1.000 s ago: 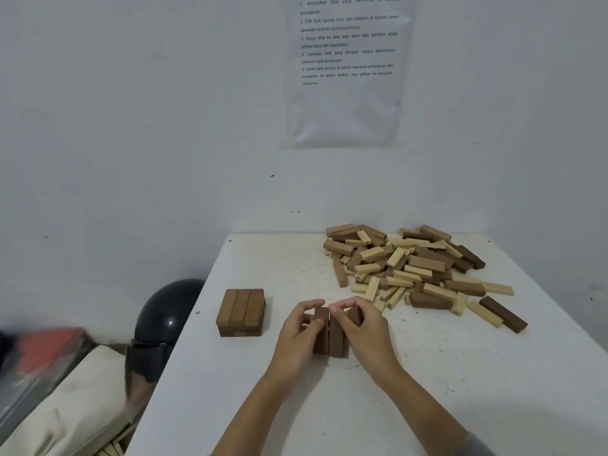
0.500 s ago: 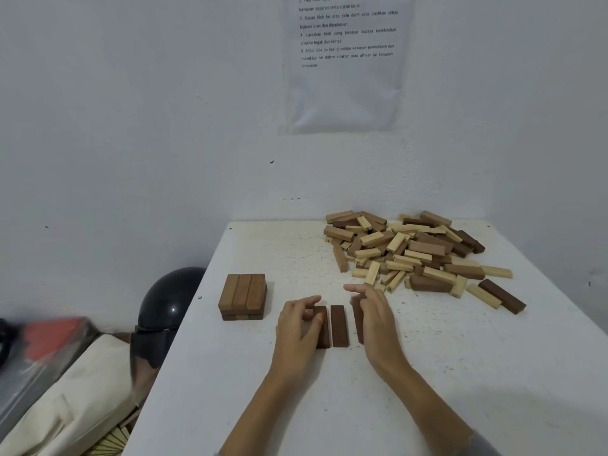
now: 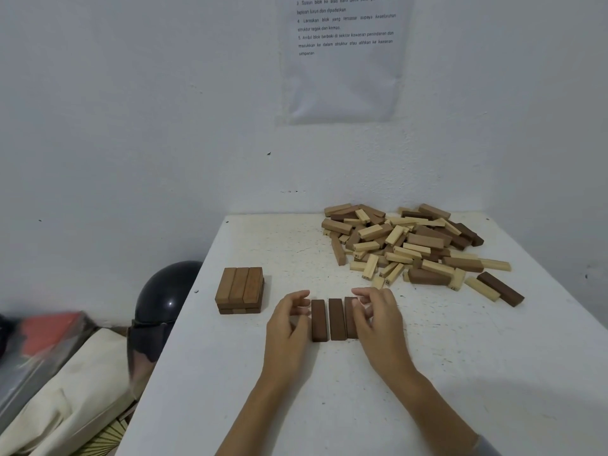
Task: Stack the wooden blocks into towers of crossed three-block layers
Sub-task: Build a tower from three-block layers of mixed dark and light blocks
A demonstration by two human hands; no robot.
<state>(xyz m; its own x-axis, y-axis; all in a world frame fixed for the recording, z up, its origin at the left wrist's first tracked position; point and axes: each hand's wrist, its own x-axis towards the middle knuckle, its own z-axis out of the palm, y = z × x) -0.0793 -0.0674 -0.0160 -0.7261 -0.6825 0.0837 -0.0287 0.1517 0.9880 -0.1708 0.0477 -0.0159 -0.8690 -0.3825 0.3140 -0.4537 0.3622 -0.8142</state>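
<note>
Wooden pile (image 3: 408, 245) behind, low stack (image 3: 240, 289) left; hands (image 3: 286, 330) (image 3: 380, 324) apart, flanking three dark blocks (image 3: 336, 319).

1. The bench (image 3: 263, 390) is white, flecked with dark specks.
2. Three blocks (image 3: 336, 319) near its front edge are dark chocolate brown.
3. The stack (image 3: 241, 289) by the left edge is reddish-brown, faintly grained.
4. The pile (image 3: 411, 245) at the far right corner mixes pale cream, tan and dark brown.
</note>
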